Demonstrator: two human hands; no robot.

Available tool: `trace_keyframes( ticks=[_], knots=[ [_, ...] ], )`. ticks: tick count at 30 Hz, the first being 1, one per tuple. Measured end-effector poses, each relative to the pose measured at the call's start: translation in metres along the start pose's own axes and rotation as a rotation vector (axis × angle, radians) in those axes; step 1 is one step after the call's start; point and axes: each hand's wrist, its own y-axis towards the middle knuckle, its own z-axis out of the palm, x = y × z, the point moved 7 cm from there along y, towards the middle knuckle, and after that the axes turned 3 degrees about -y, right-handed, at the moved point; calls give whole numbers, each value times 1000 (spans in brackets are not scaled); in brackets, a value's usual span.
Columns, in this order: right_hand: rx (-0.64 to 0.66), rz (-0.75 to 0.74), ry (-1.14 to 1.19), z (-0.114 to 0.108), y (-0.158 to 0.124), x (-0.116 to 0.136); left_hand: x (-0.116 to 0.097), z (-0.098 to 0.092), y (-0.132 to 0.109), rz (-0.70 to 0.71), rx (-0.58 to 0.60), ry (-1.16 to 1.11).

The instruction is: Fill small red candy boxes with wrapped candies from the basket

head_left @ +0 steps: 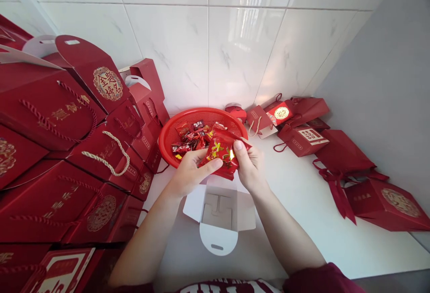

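Note:
Between them, my left hand (191, 172) and my right hand (250, 165) grip a shiny red snack packet (220, 152) with gold print, thumbs on its top face. The packet is held over the near rim of a red plastic basket (168, 149). Inside the basket lie several small wrapped candies (193, 136) in red, some partly hidden by the packet. Below my hands an open cardboard gift box (218, 212) shows its white inside, flaps spread and a rounded handle flap towards me. Its far side is partly covered by the hands and packet.
Stacked red gift boxes (77, 158) with rope handles fill the left side. Along the right wall stand several more red gift boxes (302, 140), one with a ribbon bow (339, 190). A white tiled wall (168, 37) closes off the back of the white table (302, 221).

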Motion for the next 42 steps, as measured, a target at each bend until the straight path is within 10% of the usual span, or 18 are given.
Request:
trace_keyframes(
  ticks=[30,42],
  knots=[
    [4,113,107,-2,1,-11,6,-1,-5,-7,-72,-85],
    [502,200,81,25,-5,-12,2,-6,0,81,-238,-51]
  ],
)
